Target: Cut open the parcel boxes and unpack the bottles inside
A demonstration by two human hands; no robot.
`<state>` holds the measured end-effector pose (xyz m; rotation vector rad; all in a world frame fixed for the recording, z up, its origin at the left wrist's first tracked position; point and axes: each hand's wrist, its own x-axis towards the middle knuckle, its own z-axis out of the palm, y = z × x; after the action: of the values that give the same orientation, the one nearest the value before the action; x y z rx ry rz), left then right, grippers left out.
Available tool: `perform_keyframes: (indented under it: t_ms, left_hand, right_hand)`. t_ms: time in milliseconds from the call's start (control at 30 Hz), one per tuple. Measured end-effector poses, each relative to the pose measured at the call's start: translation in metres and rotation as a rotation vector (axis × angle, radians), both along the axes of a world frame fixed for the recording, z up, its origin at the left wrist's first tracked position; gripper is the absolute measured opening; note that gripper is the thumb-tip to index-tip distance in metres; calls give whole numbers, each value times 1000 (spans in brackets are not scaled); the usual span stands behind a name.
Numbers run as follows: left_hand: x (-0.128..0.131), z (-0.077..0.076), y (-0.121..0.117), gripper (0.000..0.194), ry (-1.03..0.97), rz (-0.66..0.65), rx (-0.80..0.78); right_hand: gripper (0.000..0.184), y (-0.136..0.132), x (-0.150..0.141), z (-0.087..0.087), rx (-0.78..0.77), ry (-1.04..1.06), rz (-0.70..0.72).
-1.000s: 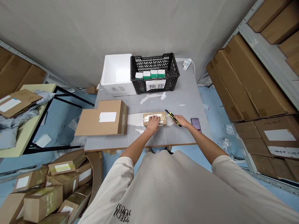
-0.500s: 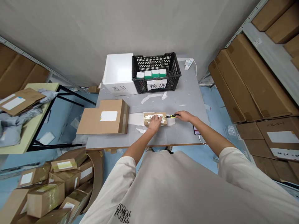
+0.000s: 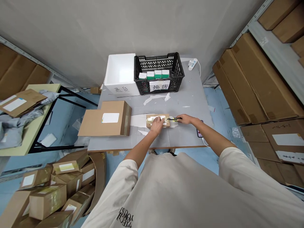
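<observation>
My left hand [image 3: 156, 125] lies on top of a small cardboard box [image 3: 158, 121] wrapped in clear tape, pressing it against the table. A white label shows under the tape. My right hand [image 3: 186, 119] grips a yellow-and-black utility knife [image 3: 174, 118] held level, its tip at the box's right edge. A smartphone [image 3: 199, 133] lies on the table, partly hidden behind my right hand and forearm. Under the small box lies a sheet of white paper [image 3: 137, 121].
A large cardboard box [image 3: 114, 126] lies left on the grey table [image 3: 187, 137]. At the back stand a white foam box [image 3: 120, 71] and a black plastic crate [image 3: 159, 66] holding several white-and-green cartons. Shelved cartons stand right; a heap of parcels lies at lower left.
My right hand has moved up and left, swinging the knife from a steep slant to level, with its tip reaching the box. The phone is now more covered. My left hand stays on the box.
</observation>
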<state>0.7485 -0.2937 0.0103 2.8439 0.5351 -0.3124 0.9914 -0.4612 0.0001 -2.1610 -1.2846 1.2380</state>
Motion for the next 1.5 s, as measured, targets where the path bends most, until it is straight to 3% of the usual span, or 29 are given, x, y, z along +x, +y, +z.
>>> perform_keyframes:
  t_ms: [200,333,500,700,800,933,1067,1233,1400,1500]
  left_hand:
    - [0,-3,1,42,-15,3,-16]
    - [-1,-4,1,42,-8,-6,-2]
    - [-3,-5,2,47,-23,-3,2]
    - [-1,3,6,51,-92,15,-27]
    - [5,7,13,44,-114,79,-21]
    - [11,5,22,36,-119,100,-7]
    - [14,-1,24,42,-132,85,-37]
    - [22,-1,23,46,-62,114,-77]
    - [29,-2,25,41,-51,166,-84]
    - [27,-5,25,43,-78,131,-64]
  right_hand:
    - [36,-28,-18,-3,-13,257,-119]
    - [42,-37,-26,-4,-9,270,-151]
    - [35,-42,-25,-7,-12,336,-141]
    - [35,-47,-23,-3,32,350,-361]
    - [34,-50,-24,2,72,308,-393]
    - [38,-49,-32,6,138,172,-335]
    - [38,-47,-44,9,267,-70,-203]
    - [44,-44,-53,9,222,-323,-45]
    - [44,-42,-54,6,194,-389,9]
    - [44,-41,-52,5,197,-377,-2]
